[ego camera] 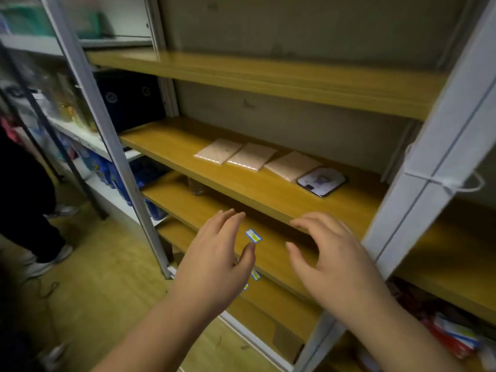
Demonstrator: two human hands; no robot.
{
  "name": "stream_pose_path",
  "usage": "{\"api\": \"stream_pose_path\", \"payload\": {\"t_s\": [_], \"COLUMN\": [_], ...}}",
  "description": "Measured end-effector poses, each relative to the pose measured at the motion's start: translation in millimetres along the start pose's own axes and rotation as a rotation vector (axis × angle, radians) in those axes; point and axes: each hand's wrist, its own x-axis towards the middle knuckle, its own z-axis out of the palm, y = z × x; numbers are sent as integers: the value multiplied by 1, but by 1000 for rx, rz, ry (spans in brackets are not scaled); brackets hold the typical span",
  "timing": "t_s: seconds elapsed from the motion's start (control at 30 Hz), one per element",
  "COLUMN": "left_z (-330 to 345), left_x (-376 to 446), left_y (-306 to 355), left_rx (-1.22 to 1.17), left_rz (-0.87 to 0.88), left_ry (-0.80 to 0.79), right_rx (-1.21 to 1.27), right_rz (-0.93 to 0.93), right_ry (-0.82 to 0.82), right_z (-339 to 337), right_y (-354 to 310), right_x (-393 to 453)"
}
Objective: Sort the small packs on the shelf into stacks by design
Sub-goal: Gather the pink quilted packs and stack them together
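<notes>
Three pale pink flat packs lie side by side on the middle wooden shelf (188, 146): a left pack (217, 151), a middle pack (251, 157) and a right pack (292, 165). A dark-framed pack or card with a white printed face (322, 181) lies just right of them. My left hand (217, 253) and my right hand (330, 251) hover in front of the shelf's front edge, below the packs. Both hold nothing, with fingers spread. Neither hand touches a pack.
White metal uprights (112, 146) (429, 170) frame the shelf. Small blue and yellow labels (253, 235) sit on the lower shelf edges. A dark box (128, 100) stands at the left. Another person's legs (29, 210) stand at the far left. Red packages (451, 334) lie at bottom right.
</notes>
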Motion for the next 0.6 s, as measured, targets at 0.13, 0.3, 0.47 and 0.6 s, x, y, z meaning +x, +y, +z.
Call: {"api": "stream_pose_path", "payload": {"t_s": [0.13,0.3,0.47,0.6], "left_z": [1,-8,-10,2], "left_x": [33,89,146,188], "left_y": [-31,-67,-91,-121], "left_rx": [51,120,31,-94], "left_rz": [-15,-29,-39,-87], "left_ry": [-19,-35,-48,-121], "right_rx": [106,122,127,91], "right_rz": [10,10,-2,51], "right_ry": [-26,-23,-15,13], "right_z": [33,64,82,98], "right_y": [-1,-5,-11,-8], "right_x": [43,102,154,182]}}
